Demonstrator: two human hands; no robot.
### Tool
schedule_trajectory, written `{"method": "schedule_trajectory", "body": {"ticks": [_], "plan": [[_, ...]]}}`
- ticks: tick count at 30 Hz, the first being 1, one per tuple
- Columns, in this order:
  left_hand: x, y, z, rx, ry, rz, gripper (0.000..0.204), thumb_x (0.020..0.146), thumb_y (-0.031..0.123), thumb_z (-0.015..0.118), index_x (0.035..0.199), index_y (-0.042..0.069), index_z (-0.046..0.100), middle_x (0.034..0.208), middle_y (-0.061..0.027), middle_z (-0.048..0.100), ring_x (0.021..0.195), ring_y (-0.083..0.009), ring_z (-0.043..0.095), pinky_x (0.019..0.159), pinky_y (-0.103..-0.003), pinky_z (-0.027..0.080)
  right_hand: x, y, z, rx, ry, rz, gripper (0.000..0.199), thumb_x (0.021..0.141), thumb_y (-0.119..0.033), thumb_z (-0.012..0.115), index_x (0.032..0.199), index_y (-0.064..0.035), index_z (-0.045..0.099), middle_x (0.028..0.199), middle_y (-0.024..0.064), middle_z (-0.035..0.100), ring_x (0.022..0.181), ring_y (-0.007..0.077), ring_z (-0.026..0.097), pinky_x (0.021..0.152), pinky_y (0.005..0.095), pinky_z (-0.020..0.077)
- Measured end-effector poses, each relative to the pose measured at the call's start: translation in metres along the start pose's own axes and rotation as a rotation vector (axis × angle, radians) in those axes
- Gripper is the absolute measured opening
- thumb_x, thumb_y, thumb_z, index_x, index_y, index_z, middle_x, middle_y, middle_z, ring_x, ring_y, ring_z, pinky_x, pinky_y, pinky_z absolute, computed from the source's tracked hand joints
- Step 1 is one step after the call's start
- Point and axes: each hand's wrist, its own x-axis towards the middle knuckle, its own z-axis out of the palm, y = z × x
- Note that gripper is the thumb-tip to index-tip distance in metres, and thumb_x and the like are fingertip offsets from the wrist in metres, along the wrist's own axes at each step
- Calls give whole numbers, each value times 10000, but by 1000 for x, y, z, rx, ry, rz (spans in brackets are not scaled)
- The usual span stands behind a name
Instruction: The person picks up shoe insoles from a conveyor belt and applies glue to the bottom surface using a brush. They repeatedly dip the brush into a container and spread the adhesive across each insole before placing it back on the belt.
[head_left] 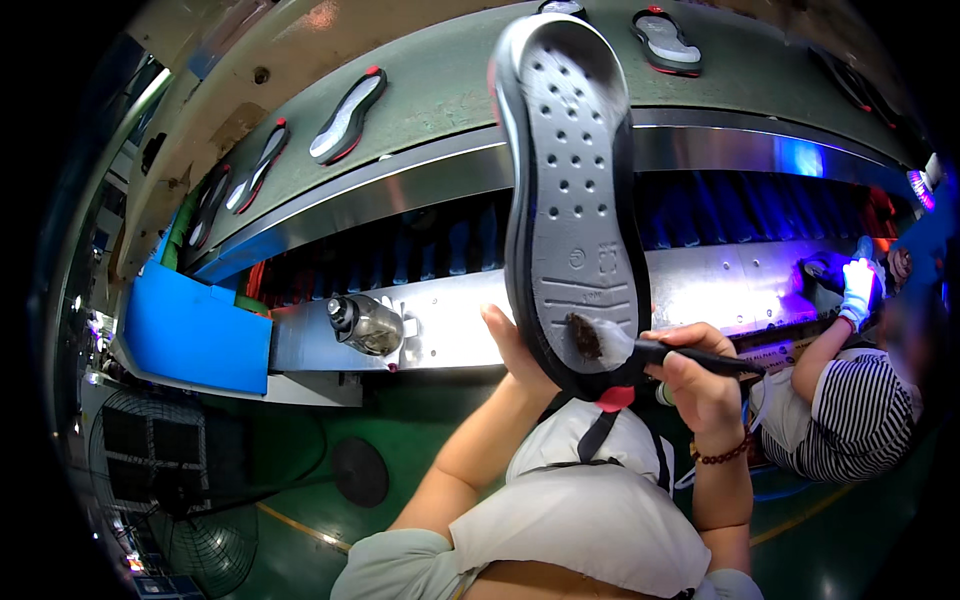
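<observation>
A large shoe sole (578, 245) stands upright before me, with its grey, hole-dotted inner side facing me. Its rim is black, and a red tab marks the lower end. My left hand (522, 358) grips the sole by its lower left edge, with the fingers hidden behind it. Pinched in my right hand (702, 385) is a brush (612, 345) with a black handle and whitish bristles that are dark at the tip. Those bristles lie against the sole's inner face near its lower end.
Several more soles (348, 116) lie on the green conveyor belt (440, 90). On the metal ledge below stands a bottle (368, 325) with a black lid. A fan (175, 490) is at lower left. At right, a co-worker's gloved hand (858, 285) is at the ledge.
</observation>
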Motion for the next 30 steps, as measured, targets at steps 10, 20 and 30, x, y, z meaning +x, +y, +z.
{"method": "schedule_trajectory", "body": {"ticks": [10, 20, 30], "plan": [[12, 4, -23, -36, 143, -23, 610, 786, 472, 514, 1196, 30, 417, 1112, -147, 519, 978, -262, 542, 839, -388, 454, 0, 0, -9, -469, -123, -241, 182, 677, 49, 661, 851, 8, 630, 894, 115, 626, 844, 180, 588, 792, 283, 443], [27, 12, -16, 110, 169, 27, 477, 809, 409, 504, 1132, 61, 461, 1066, -119, 542, 948, -237, 552, 833, -368, 459, 5, 5, -11, -680, 29, -209, 166, 681, 33, 665, 843, 11, 633, 859, 119, 637, 757, 163, 603, 729, 264, 462], [24, 9, 3, 160, -138, -160, 821, 761, 660, 404, 1306, 52, 322, 1267, -170, 414, 1107, -330, 464, 939, -559, 341, 15, 15, -17, -391, 8, -244, 158, 728, 47, 631, 884, 28, 615, 885, 112, 631, 769, 135, 595, 703, 219, 454]]}}
